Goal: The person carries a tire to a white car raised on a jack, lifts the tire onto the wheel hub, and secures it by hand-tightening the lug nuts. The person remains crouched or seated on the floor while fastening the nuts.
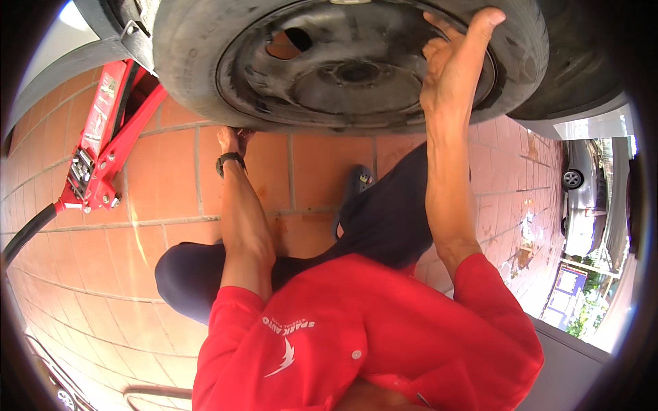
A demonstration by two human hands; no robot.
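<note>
Wheel (343, 65) fills the top of the view: black steel rim inside a worn grey tire, its upper edge cut off by the frame. Hub detail is dark and hard to make out; one round hole in the rim shows orange behind it. The tire's right side runs into shadow under a car body (589, 61), only partly seen.

Right hand (456, 65) lies flat on the right side of the wheel, fingers spread wide and thumb up over the tire edge, palm pressed on the rim face; not wrapped around anything. Left hand (232, 139) reaches under the lower left of the tire and touches its bottom edge; the fingers are hidden behind the rubber, so whether it grips or just props cannot be told. A dark watch (229, 159) sits on that wrist.

The wheel is above and ahead of both hands, between them, over the brick paving (171, 178); contact with the ground is not clear.

Red floor jack (103, 137) lies to the left of the wheel, its top end hidden behind the tire, a black handle running off the left edge. Dark trousers (384, 219) and a red shirt (363, 335) cover the lower middle. A blue sandal (358, 181) peeks out beside the knee, mostly covered. A parked car (579, 198) sits small and distorted at far right. No containers visible.
</note>
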